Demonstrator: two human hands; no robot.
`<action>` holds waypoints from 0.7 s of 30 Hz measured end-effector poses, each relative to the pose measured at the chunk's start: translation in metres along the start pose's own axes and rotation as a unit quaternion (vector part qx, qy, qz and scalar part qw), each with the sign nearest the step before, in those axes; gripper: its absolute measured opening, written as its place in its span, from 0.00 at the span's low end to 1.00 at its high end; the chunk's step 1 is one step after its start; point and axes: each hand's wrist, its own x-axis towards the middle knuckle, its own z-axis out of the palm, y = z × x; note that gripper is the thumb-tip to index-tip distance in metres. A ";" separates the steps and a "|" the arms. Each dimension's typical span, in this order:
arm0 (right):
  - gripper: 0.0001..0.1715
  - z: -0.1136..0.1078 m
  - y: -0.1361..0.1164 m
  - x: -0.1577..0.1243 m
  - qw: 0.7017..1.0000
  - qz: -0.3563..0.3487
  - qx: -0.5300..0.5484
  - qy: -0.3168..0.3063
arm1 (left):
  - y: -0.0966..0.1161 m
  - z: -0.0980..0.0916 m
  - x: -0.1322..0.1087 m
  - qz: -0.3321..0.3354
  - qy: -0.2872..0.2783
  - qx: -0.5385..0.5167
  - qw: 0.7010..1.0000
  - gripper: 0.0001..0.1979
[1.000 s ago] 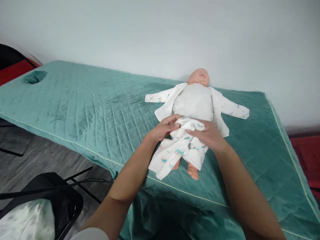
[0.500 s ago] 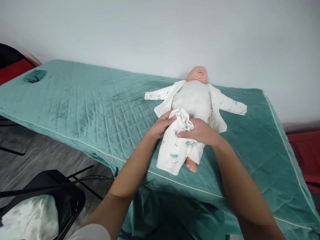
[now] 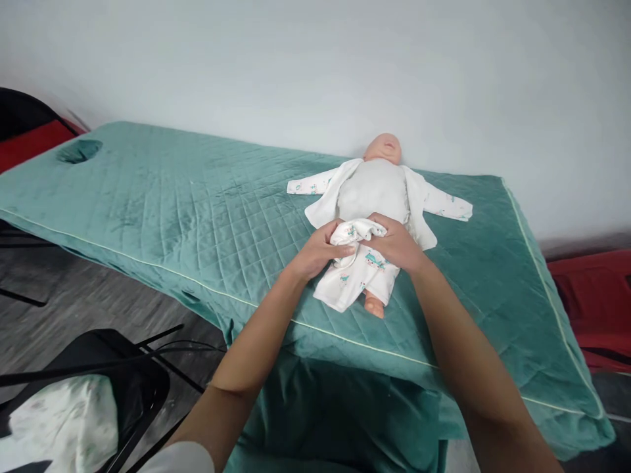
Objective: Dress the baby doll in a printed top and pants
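A baby doll (image 3: 373, 189) lies on its back with its head toward the wall. Its white printed jacket (image 3: 323, 209) is spread open, sleeves stretched out to both sides. White baby pants (image 3: 373, 266) with green prints cover the doll's lower body, and one bare foot (image 3: 373, 305) sticks out of a leg opening. My left hand (image 3: 320, 251) is closed on the bunched waist of the pants, thumb on top. On the other side, my right hand (image 3: 394, 243) pinches the same bunched cloth. The doll's other foot is hidden by the cloth.
The doll rests on a long bed with a green quilted cover (image 3: 221, 210), which has a face hole (image 3: 79, 152) at its far left. A black folding chair (image 3: 142, 374) holding a white patterned cloth (image 3: 69, 424) stands at lower left. Red chairs (image 3: 599, 295) are at the right.
Both hands have gathered the waist of the pants into a tighter bunch. The left pant leg has drawn up and looks shorter. My view has shifted slightly.
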 end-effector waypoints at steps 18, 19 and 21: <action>0.10 0.003 0.001 -0.018 0.999 -0.024 0.013 0.042 | 0.010 0.039 -0.038 -0.070 0.032 0.093 0.993 0.17; 0.12 0.005 0.001 -0.018 0.999 -0.026 0.002 0.039 | 0.008 0.039 -0.042 -0.053 0.042 0.070 0.995 0.16; 0.13 0.008 0.002 -0.017 0.999 -0.031 -0.026 0.030 | 0.005 0.042 -0.052 -0.052 0.070 0.039 0.995 0.17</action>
